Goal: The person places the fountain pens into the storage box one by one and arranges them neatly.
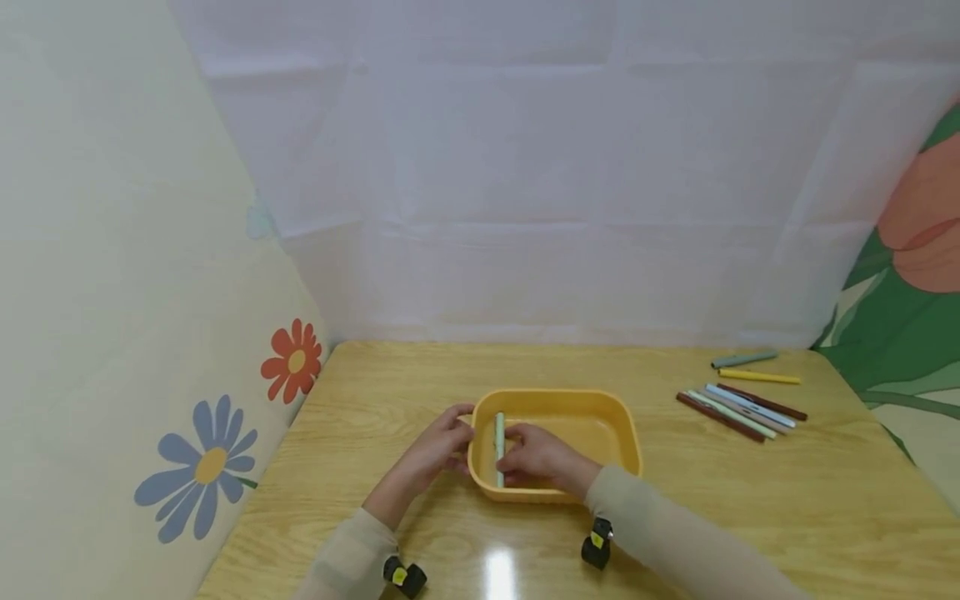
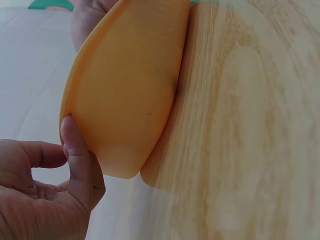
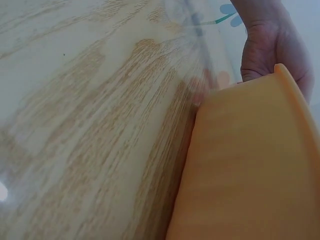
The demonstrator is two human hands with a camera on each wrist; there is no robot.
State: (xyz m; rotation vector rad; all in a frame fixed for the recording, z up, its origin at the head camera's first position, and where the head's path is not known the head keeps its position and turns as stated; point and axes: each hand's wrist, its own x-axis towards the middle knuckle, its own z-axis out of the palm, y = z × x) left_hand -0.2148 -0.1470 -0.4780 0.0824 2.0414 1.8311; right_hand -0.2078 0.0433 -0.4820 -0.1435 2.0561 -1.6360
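Note:
A yellow-orange plastic tray point(image 1: 600, 398) stands on the wooden table. At its left end, my left hand point(image 1: 441, 442) holds the rim; the left wrist view shows fingertips against the outer wall point(image 2: 125, 90) and the thumb close to the rim. Inside the tray, a pale green pen point(image 1: 500, 427) lies lengthwise near the left wall. My right hand point(image 1: 543, 454) reaches over the front rim and grips that pen between thumb and fingers. In the right wrist view the tray wall point(image 3: 250, 165) hides the right fingers and the pen.
On the table's right side lies a loose group of pens: dark red point(image 1: 720, 417), pale green, grey and light blue. Behind them are a yellow pen point(image 1: 759, 377) and a grey-green pen point(image 1: 744, 360). A white cloth point(image 1: 480, 250) hangs behind the table point(image 1: 390, 375).

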